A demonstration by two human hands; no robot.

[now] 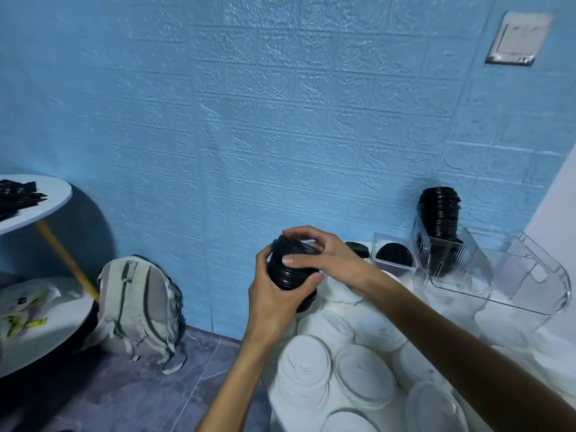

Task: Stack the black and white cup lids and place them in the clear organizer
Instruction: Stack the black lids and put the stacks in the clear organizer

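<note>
Over the bench, both hands work a black lid stack: left hand fingers wrapped round it, right hand pinching the top lid. Clear organizer already holds black lids; loads of white lids still loose, so maybe halfway.

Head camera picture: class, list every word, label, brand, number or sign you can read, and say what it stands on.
No text can be read in this picture.
White cloth with yellow-green print on the lower shelf at left: markings too blurred to read.
White lids: faint embossed marks, too small to read.
Wall plate: no lettering can be made out.
Grey backpack: no label shows.
</note>
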